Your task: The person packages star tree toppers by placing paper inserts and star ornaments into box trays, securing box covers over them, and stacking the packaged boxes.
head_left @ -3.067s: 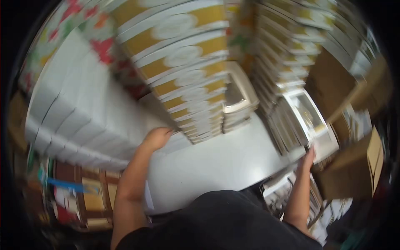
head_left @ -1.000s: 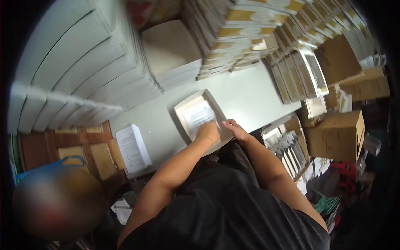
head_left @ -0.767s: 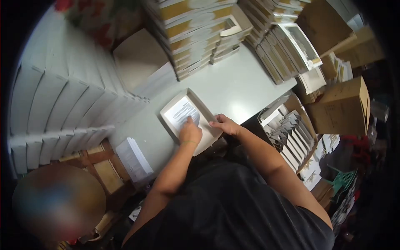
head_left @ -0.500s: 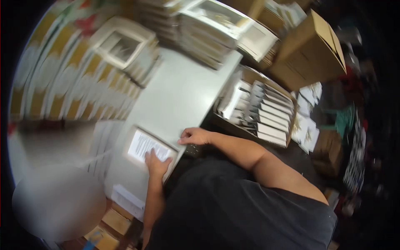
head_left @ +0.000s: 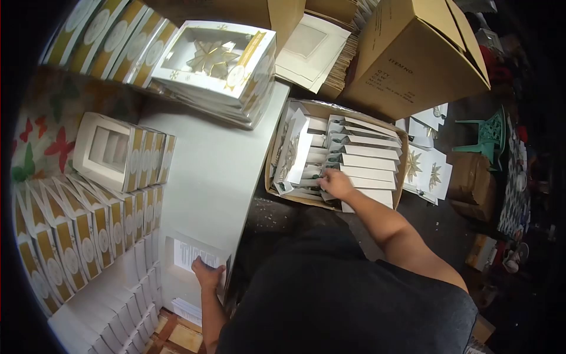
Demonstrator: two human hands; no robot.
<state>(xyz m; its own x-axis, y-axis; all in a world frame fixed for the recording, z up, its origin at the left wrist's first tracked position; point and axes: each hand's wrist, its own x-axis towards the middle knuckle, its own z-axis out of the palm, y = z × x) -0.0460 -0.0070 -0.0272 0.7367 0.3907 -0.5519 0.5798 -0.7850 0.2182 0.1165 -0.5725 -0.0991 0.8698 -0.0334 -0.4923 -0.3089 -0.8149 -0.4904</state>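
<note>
My left hand (head_left: 209,274) lies on a flat white box (head_left: 207,248) near the front edge of the white table, thumb spread from the fingers. Under its fingertips is a white sheet (head_left: 184,253) with printed lines. My right hand (head_left: 337,184) is down over an open carton (head_left: 402,172), its fingers curled at the near end of a row of folded white card inserts (head_left: 368,161). Whatever its fingertips close on is hidden. More white pieces with dark green bits stand at the carton's left side.
Windowed gift boxes (head_left: 212,59), the top one showing a gold star, are stacked at the table's back. More gold-and-white boxes (head_left: 88,230) line the left side. A tall brown carton (head_left: 407,65) stands behind the open one. Right of it are star cards (head_left: 425,171) and a green stool (head_left: 488,133).
My right hand has moved from the table edge rightward into the open carton. The left hand stays on the flat white box. The view has shifted and become sharper.
</note>
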